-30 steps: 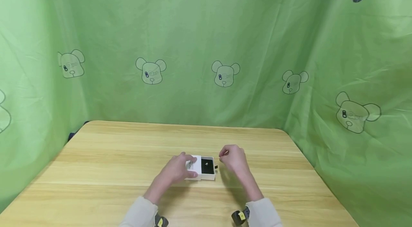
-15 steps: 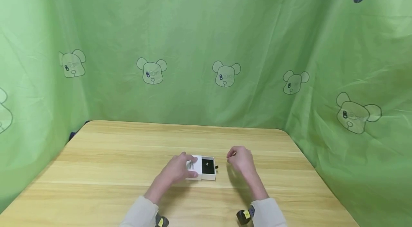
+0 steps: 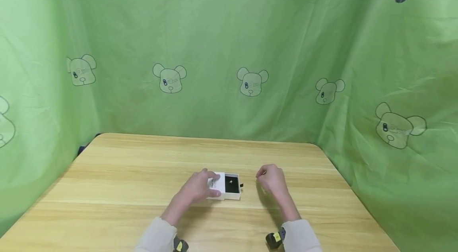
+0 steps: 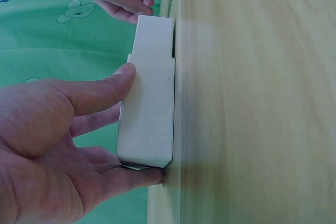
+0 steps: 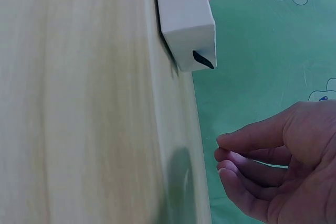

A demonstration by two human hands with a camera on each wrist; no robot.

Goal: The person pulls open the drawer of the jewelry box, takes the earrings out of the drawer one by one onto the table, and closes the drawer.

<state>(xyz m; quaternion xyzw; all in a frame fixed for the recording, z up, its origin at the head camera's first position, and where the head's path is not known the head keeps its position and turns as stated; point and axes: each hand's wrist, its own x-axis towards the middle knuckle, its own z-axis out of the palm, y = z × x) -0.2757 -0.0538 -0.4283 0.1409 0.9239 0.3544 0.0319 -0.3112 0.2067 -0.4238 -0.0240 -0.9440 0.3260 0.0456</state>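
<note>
A small white slide-out jewelry box [image 3: 232, 196] lies on the wooden table, its drawer pulled partway out to the right. Inside the drawer a black insert [image 3: 229, 189] bears a tiny silvery star-shaped piece [image 3: 230, 182]. A short black pull tab [image 5: 203, 60] sticks out of the drawer's end. My left hand [image 3: 196, 187] grips the outer sleeve [image 4: 149, 111], thumb on the near side and fingers around the far side. Right of the box, apart from it, my right hand [image 3: 273, 180] hovers with thumb and index fingertips together; I cannot tell whether something tiny is pinched there.
The wooden tabletop [image 3: 143, 164] stretches out around the box. Green curtains [image 3: 211, 117] printed with bear heads enclose the table at the back and sides. Each wrist wears a black strapped camera [image 3: 273, 240] below a light sleeve [image 3: 300, 236].
My right hand has moved to the right, away from the drawer, with its fingertips still together. The left hand and the partly opened box have stayed in place.
</note>
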